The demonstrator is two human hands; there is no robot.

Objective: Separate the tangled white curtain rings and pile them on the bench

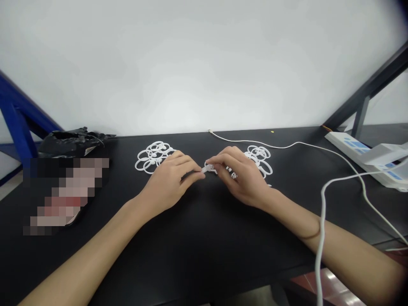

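Note:
Just above the black table, my left hand (174,176) is closed in a pinch on one end of a small white plastic piece (208,168). Meeting it from the other side, the fingertips of my right hand (240,174) are closed at the far end of the same piece. Its exact kind is too small to make out. Behind my left hand lies a loose pile of white plastic rings (148,156). A second pile of white rings (263,159) sits behind my right hand, which partly hides it. More small white bits show under my right fingers.
A black plastic bag (70,142) and a blurred-out object (73,191) lie at the left. One thin white cable (255,141) crosses the table's back; a thicker white cable (322,221) hangs over my right forearm. At the far right sits a white-and-blue device (360,151).

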